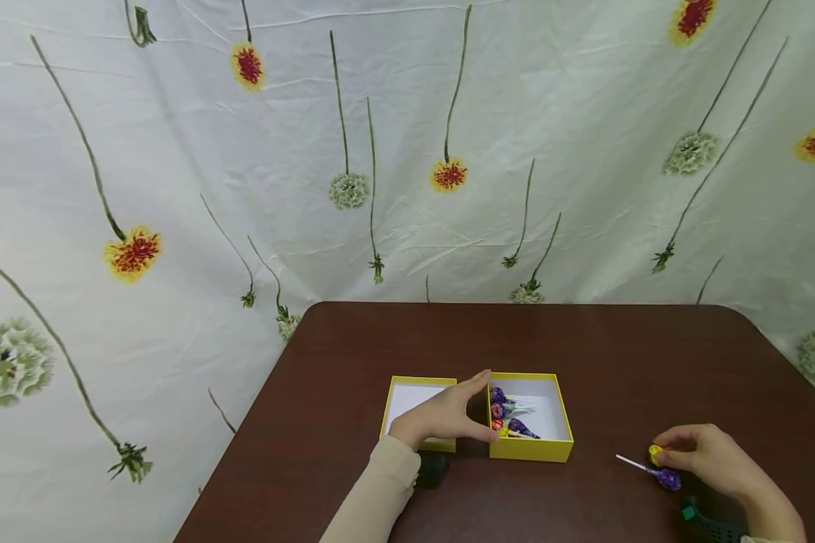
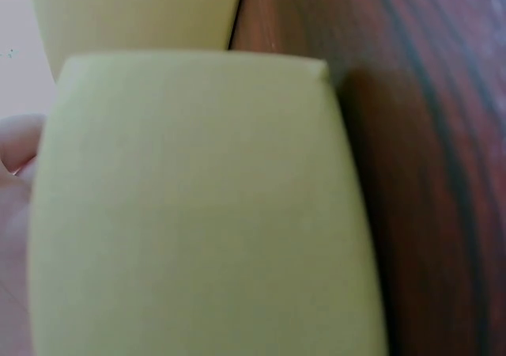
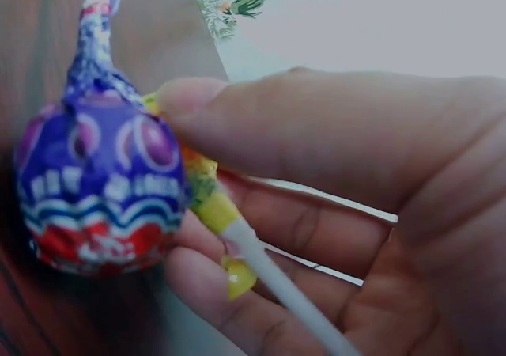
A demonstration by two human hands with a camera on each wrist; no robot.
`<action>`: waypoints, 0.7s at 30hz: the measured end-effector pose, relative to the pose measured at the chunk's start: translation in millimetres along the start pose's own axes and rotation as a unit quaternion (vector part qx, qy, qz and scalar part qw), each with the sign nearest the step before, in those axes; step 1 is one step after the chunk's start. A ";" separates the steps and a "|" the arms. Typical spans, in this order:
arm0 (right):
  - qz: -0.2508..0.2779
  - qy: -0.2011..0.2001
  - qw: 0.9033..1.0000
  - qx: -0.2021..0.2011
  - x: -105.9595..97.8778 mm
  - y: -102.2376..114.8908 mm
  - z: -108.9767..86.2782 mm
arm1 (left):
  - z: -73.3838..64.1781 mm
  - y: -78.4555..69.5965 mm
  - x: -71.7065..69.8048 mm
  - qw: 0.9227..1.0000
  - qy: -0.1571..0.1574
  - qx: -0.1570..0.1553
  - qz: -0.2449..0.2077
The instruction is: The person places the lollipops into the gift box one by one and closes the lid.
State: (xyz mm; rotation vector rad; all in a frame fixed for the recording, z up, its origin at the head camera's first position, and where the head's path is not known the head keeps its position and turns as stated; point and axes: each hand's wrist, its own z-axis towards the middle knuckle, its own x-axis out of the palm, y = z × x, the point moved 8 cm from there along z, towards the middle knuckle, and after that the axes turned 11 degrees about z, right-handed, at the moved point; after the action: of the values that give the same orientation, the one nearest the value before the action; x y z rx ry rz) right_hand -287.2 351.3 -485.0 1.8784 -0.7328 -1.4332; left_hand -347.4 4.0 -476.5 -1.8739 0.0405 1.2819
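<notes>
My left hand (image 1: 448, 412) touches the left side of a yellow box (image 1: 531, 450) with a white inside, thumb at the near corner and fingers at the far one. Several lollipops (image 1: 505, 411) in purple, red and yellow wrappers lie in the box's left part. On the right, my right hand (image 1: 709, 456) pinches a yellow-wrapped lollipop (image 3: 207, 202) between thumb and fingers, its white stick pointing back toward the palm. A purple lollipop (image 1: 668, 478) lies on the table just beside those fingertips. It looms large in the right wrist view.
Left of the box stands a second shallow yellow piece (image 1: 414, 392), white inside and partly covered by the left hand. Both rest on a dark brown wooden table (image 1: 353, 339). A white cloth with a flower print (image 1: 407, 226) hangs behind.
</notes>
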 end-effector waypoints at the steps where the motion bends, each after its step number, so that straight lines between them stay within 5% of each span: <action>1: 0.000 0.001 1.000 -0.001 0.2 0.7 0.0 | -0.2 -0.1 -0.4 1.000 0.000 0.000 0.000; 21: -0.002 -0.033 0.999 -0.033 -5.0 13.2 -4.2 | -1.3 1.1 0.2 1.000 -0.001 -0.002 -0.010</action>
State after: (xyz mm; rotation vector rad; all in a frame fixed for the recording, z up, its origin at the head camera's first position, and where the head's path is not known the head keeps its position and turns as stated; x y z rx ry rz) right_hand -284.9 347.5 -471.0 1.7908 -0.7055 -1.5099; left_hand -346.8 2.5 -477.2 -1.8724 0.0179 1.2721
